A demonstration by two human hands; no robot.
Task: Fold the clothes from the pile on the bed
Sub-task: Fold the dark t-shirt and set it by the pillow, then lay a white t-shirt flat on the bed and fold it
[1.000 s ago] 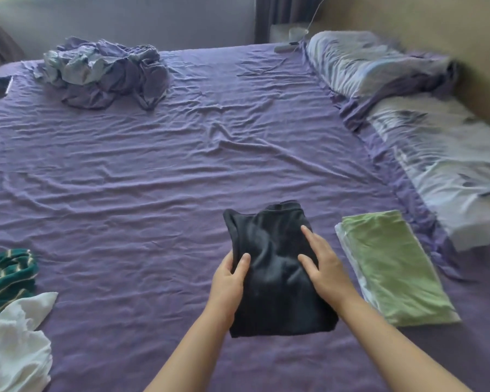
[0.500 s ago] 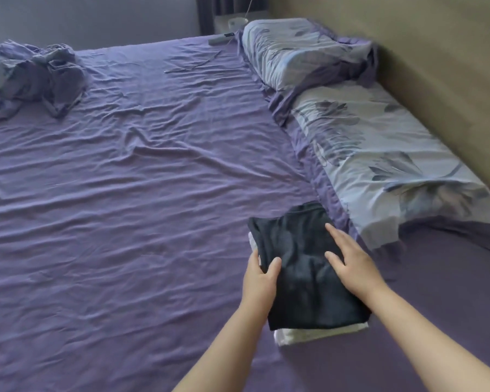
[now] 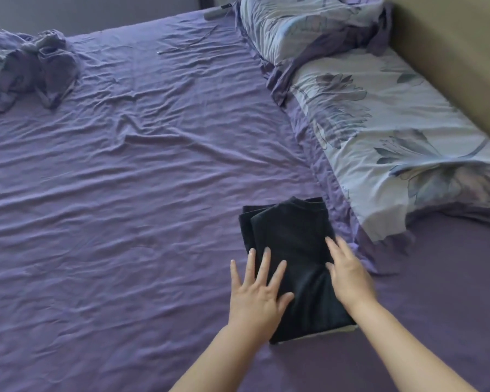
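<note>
A folded black garment [image 3: 292, 250] lies on the purple bed sheet [image 3: 130, 199], stacked on another folded piece whose pale edge [image 3: 331, 332] shows at its near side. My left hand [image 3: 256, 290] is open, fingers spread, resting at the garment's left edge. Flat on the garment's right side is my right hand [image 3: 348, 274], fingers apart, holding nothing. A crumpled heap of purple and pale clothes [image 3: 26, 72] sits at the far left of the bed.
Two flower-printed pillows [image 3: 393, 131] run along the right side against a tan headboard [image 3: 458, 52]. A thin cable [image 3: 187, 43] and a dark remote-like object [image 3: 215, 12] lie at the far edge of the bed.
The black garment was carried right and set on the green folded piece, covering it. My left hand let go and opened flat. The view swung right, so the left clothes left the frame.
</note>
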